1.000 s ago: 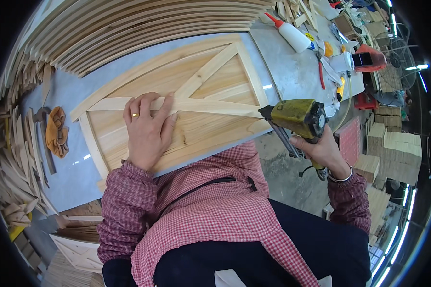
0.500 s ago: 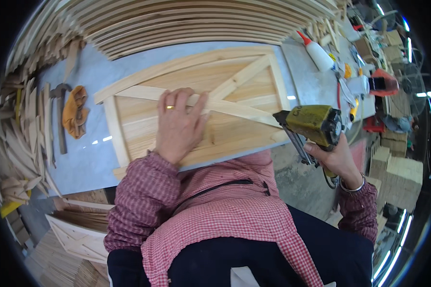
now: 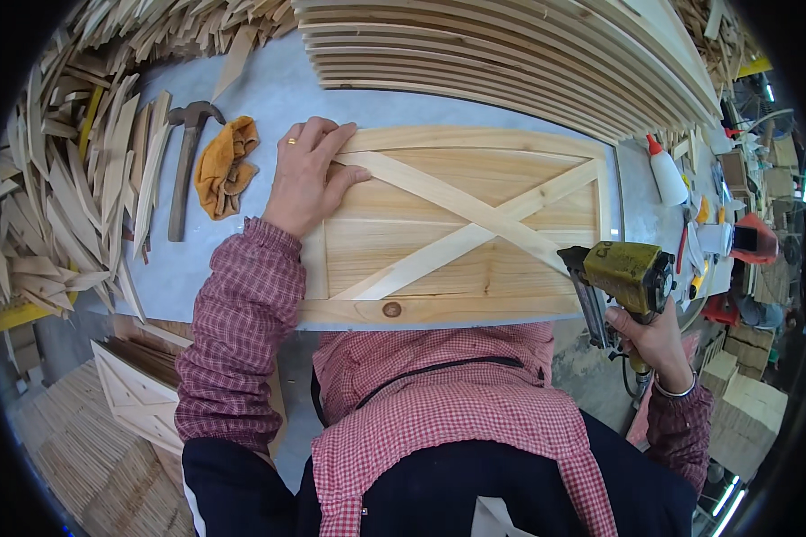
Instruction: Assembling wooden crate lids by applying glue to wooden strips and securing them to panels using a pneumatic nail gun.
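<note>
A pale wooden panel (image 3: 475, 268) with a framed border and two crossed diagonal slats lies flat on the grey bench (image 3: 269, 98). My left hand (image 3: 306, 174), a ring on one finger, presses flat on the panel's upper left corner with fingers spread. My right hand (image 3: 654, 340) grips the handle of a yellow nail gun (image 3: 622, 277), held just off the panel's lower right corner at the bench edge. The gun's nose points toward the panel's right end.
A hammer (image 3: 184, 161) and an orange cloth (image 3: 224, 166) lie left of the panel. Thin wood offcuts (image 3: 63, 206) pile along the left. A stack of long boards (image 3: 510, 54) sits behind the panel. A white glue bottle (image 3: 665, 174) and small tools lie at right. Finished panels (image 3: 143, 394) lean below left.
The view has shifted, so the panel now sits more centred. My left hand slid from the panel's middle to its upper left corner. The nail gun stays at the right end.
</note>
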`<state>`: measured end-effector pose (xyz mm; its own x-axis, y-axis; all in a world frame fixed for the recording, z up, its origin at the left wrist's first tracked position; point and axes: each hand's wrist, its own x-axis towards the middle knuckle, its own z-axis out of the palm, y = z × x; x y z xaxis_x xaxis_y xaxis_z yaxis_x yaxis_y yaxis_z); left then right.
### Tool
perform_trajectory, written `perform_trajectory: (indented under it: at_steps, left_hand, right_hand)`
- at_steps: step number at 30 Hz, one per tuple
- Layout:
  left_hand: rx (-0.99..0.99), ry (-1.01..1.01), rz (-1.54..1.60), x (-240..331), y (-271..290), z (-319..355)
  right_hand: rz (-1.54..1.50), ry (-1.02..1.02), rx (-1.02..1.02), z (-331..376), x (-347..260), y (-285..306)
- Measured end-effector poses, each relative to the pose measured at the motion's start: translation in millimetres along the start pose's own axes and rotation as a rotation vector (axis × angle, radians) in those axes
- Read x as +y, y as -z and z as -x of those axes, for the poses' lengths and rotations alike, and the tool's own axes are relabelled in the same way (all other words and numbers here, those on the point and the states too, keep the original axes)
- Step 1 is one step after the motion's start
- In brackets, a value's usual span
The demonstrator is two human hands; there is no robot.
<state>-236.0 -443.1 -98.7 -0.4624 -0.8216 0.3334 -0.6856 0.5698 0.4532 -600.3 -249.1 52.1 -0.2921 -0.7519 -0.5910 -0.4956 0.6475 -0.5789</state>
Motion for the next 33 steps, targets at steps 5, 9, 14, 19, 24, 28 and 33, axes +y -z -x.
perform_trajectory:
  at_steps: [5,9,14,19,24,28,33]
  left_hand:
    - [-0.019,0.005,0.050,-3.9,3.2,-2.1]
    - [-0.042,0.012,0.036,-3.0,5.2,-3.9]
    - [0.032,-0.023,0.038,-1.7,0.7,-3.8]
    - [0.028,-0.006,0.038,-1.6,-0.5,-3.6]
    - [0.031,0.006,0.056,-1.9,0.6,-1.9]
    - [0.018,0.025,0.061,-3.0,2.0,-1.1]
    - [0.048,0.003,0.098,-0.9,-1.0,-2.2]
  right_hand:
    - [0.024,-0.064,0.014,-1.5,-9.1,-2.9]
    - [0.046,0.106,0.036,-6.4,-17.5,-10.4]
    - [0.104,0.170,-0.021,-18.1,-36.2,-19.6]
    - [0.240,0.267,-0.117,-37.2,-55.1,-34.2]
    - [0.307,0.175,-0.142,-38.7,-72.9,-42.8]
    - [0.377,0.255,-0.099,-31.0,-97.0,-50.0]
    - [0.250,0.459,-0.129,-50.5,-136.8,-74.4]
